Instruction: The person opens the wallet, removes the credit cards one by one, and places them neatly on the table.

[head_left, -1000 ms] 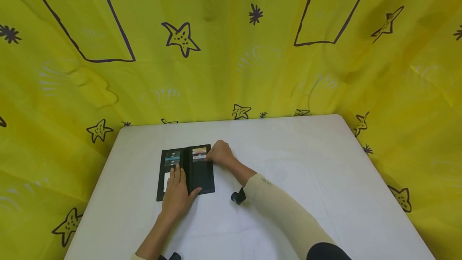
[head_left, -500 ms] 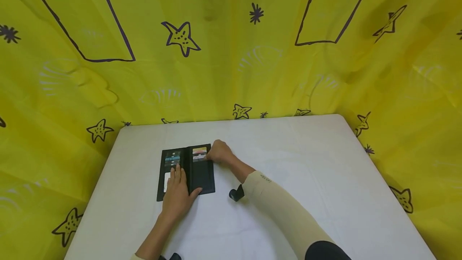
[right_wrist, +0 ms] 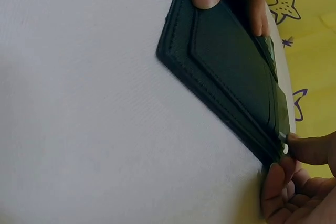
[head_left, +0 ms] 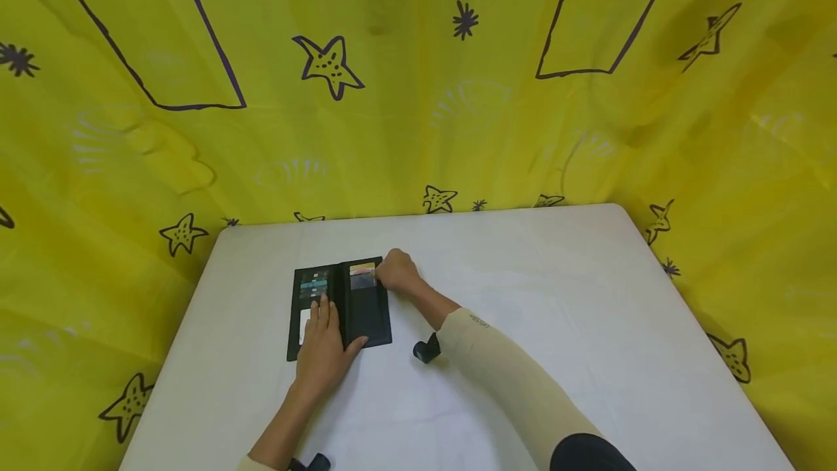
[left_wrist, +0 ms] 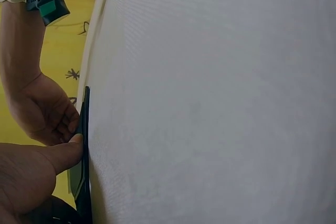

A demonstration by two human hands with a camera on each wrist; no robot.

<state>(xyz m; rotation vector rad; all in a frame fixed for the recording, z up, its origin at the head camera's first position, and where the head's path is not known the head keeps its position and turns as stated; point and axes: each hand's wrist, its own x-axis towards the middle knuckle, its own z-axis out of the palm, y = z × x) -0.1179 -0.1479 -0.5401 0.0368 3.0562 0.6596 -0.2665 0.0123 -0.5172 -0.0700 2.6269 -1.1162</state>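
Note:
A black bifold wallet lies spread open on the white table, with cards in slots on both panels. My left hand rests flat across the left panel, fingers straight, thumb pressing the lower right panel. It partly covers a white card and sits below several dark and teal cards. At the right panel's upper outer edge is my right hand, its fingers curled beside the cards. In the right wrist view, the thumb and finger of the right hand pinch a card's edge at the slot.
The white tabletop stretches to both sides and in front of the wallet. A yellow curtain with drawn starfish surrounds the table's back and sides. A black wrist camera hangs under the right forearm.
In the right panel, the cards' striped edges have given way to a larger bluish-grey face below the yellow edge. The right hand has shifted slightly; the left stays on the wallet.

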